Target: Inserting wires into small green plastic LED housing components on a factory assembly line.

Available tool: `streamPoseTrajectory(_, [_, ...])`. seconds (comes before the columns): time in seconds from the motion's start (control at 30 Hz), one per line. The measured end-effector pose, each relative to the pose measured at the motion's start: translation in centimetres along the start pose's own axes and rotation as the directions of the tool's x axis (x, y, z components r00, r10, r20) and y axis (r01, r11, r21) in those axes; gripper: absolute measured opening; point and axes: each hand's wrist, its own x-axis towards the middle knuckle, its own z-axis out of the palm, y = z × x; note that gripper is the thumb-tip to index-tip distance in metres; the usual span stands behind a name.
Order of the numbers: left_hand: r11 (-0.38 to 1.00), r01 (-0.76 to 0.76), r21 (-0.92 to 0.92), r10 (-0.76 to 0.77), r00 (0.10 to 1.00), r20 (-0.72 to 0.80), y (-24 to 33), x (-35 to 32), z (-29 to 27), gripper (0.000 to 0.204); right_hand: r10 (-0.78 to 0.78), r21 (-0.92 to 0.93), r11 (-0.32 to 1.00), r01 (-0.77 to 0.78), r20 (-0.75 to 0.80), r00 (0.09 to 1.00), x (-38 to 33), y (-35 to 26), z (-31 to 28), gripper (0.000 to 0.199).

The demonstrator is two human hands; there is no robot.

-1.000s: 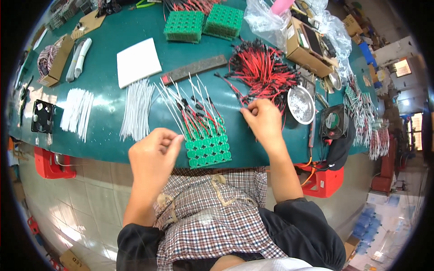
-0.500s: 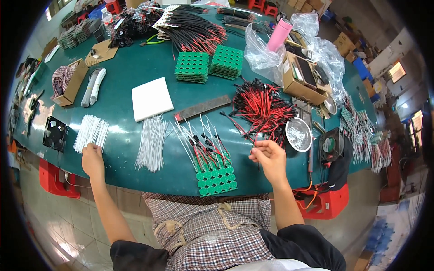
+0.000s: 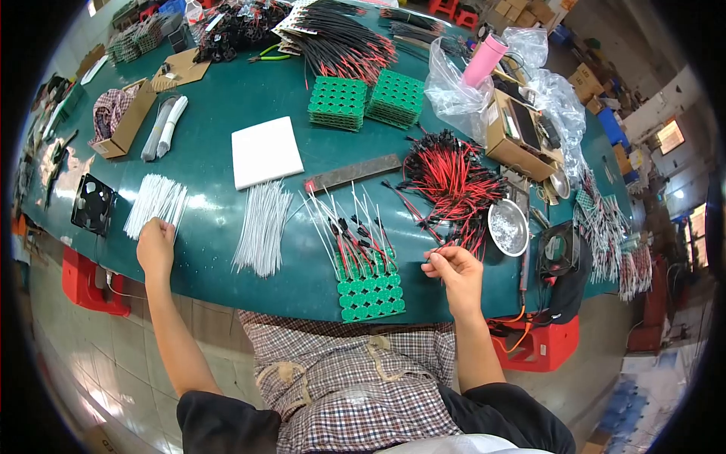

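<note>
My left hand (image 3: 156,250) rests at the near end of a bundle of thin white wires (image 3: 157,204), its fingers closed on some of them; the fingertips are partly hidden. To the right, my right hand (image 3: 458,278) is raised over the table with thumb and forefinger pinched on a thin red and black wire, mostly hidden by the fingers. Between my hands lies a green circuit board sheet (image 3: 370,298) with round pads; red, black and white wires stick up from its far part. A heap of red and black wires (image 3: 457,181) lies beyond my right hand.
A second white wire bundle (image 3: 262,234) lies beside a white foam block (image 3: 266,153). A dark bar (image 3: 355,172) lies beyond the board. A metal dish (image 3: 507,227) and small fan (image 3: 560,250) stand right; another fan (image 3: 93,204) stands left. Stacked green boards (image 3: 336,102) sit farther back.
The whole view has shifted slightly. My right hand has drawn a little nearer to me, away from the red and black heap. My left hand stays at the white wires.
</note>
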Motion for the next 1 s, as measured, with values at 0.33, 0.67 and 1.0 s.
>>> streamPoseTrajectory(0.33, [0.996,-0.008,0.084,0.023,0.984,-0.178,3.7,-1.4,-1.5,0.015,-0.109,-0.206,0.972,0.110,0.017,0.994,-0.7,1.4,-0.1,0.013])
streamPoseTrajectory(0.67, [0.818,0.140,-0.558,0.091,0.927,0.364,11.3,-3.9,-0.7,0.021,-0.052,-0.190,0.981,0.040,-0.060,0.997,-0.3,0.9,0.7,0.021])
streamPoseTrajectory(1.0, [0.800,0.188,-0.570,0.110,0.888,0.447,13.1,-2.9,0.3,0.025,-0.070,-0.232,0.971,0.058,-0.046,0.996,0.7,2.0,0.2,0.014])
